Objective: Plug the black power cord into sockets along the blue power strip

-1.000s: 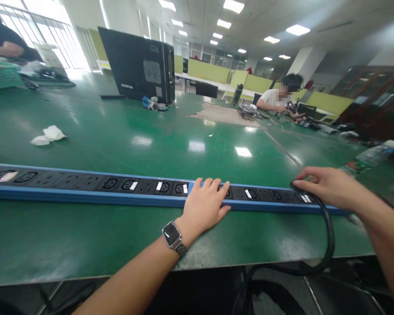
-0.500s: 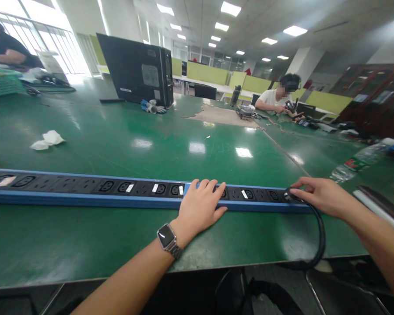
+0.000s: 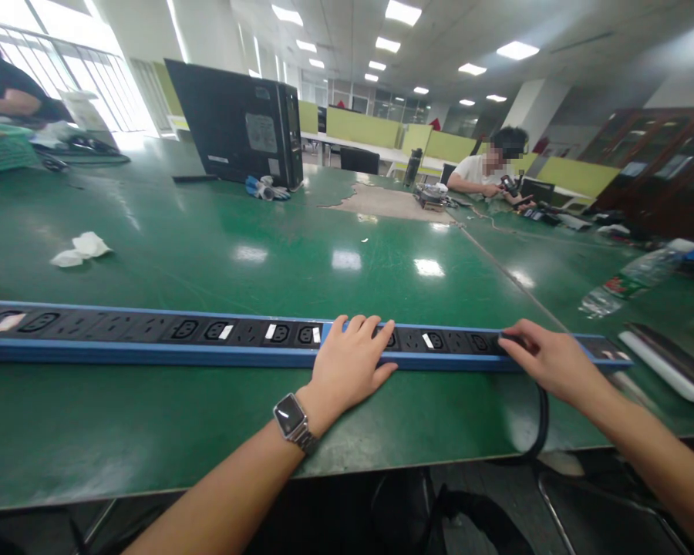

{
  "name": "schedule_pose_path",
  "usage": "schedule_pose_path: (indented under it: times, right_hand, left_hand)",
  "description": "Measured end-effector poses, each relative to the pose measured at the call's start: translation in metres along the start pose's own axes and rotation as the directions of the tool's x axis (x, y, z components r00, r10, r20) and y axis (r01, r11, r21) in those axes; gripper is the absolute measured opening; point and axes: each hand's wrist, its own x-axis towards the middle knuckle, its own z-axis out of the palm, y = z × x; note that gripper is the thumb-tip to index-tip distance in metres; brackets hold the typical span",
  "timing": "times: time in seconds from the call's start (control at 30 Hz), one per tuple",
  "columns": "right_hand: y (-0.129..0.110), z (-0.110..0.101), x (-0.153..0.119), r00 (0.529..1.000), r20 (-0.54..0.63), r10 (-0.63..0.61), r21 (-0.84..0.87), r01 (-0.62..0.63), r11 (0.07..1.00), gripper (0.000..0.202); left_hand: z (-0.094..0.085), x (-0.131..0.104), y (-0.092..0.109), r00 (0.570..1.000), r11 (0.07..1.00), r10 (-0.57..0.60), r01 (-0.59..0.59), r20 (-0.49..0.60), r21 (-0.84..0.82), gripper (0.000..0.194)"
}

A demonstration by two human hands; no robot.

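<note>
A long blue-edged power strip with black sockets lies across the near part of the green table. My left hand, wearing a watch, rests palm down over the middle of it, fingers stretched toward the far edge and thumb by the near edge. Toward the right end, my right hand pinches a black plug against the socket face; how deep it sits is hidden by my fingers. From this hand a thick black power cord curves down past the table's front edge.
A black computer case and gloves stand farther back. Crumpled tissue lies left; a plastic bottle and a dark flat object are at right. One person sits across the table, another at far left.
My right hand has shifted slightly left and turned over the plug, which is now mostly covered by my fingers. The cord loop has moved left. My left hand stays on the strip.
</note>
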Motion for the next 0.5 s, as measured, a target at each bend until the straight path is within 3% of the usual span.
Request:
schedule_pose_path:
  times: [0.1, 0.17, 0.2, 0.27, 0.3, 0.33, 0.4, 0.43, 0.5]
  right_hand:
    - [0.0, -0.004, -0.003, 1.0, 0.01, 0.019, 0.036, -0.02, 0.999, 0.039]
    - [-0.009, -0.022, 0.006, 0.998, -0.006, 0.068, 0.035, -0.068, 0.997, 0.033]
    - [-0.017, -0.034, 0.011, 0.99, -0.08, 0.119, 0.057, -0.114, 0.992, 0.032]
    - [-0.041, -0.056, 0.02, 0.93, -0.282, 0.236, 0.173, -0.193, 0.966, 0.034]
    - [-0.058, -0.064, 0.023, 0.898, -0.346, 0.271, 0.239, -0.195, 0.951, 0.036]
    - [-0.077, -0.069, 0.023, 0.903, -0.342, 0.259, 0.281, -0.165, 0.946, 0.036]
    - [-0.119, -0.066, 0.019, 0.983, -0.166, 0.079, 0.289, -0.028, 0.957, 0.032]
    - [-0.14, -0.061, 0.016, 0.997, -0.044, -0.059, 0.324, 0.07, 0.943, 0.03]
    - [-0.173, -0.045, 0.008, 0.945, 0.119, -0.305, 0.513, 0.204, 0.834, 0.031]
  left_hand:
    - [0.0, 0.0, 0.0, 1.0, 1.0, 0.012, -0.012, -0.008, 0.005, 0.059]
    - [0.0, -0.001, -0.001, 1.0, 1.0, 0.004, -0.003, -0.018, 0.01, 0.058]
    - [0.0, -0.001, -0.001, 1.0, 1.0, -0.002, 0.002, -0.019, 0.007, 0.058]
    - [-0.002, -0.001, 0.0, 1.0, 1.0, -0.013, 0.012, -0.026, -0.023, 0.06]
    - [-0.003, 0.0, 0.001, 0.999, 0.998, -0.024, 0.022, -0.042, -0.063, 0.064]
    - [-0.004, 0.001, 0.002, 0.997, 0.992, -0.038, 0.029, -0.071, -0.122, 0.07]
    - [-0.006, 0.002, 0.006, 0.987, 0.962, -0.054, 0.011, -0.15, -0.273, 0.08]
    - [-0.007, 0.001, 0.008, 0.98, 0.938, -0.057, -0.014, -0.192, -0.347, 0.082]
    - [-0.008, -0.003, 0.007, 0.963, 0.891, -0.064, -0.063, -0.262, -0.45, 0.074]
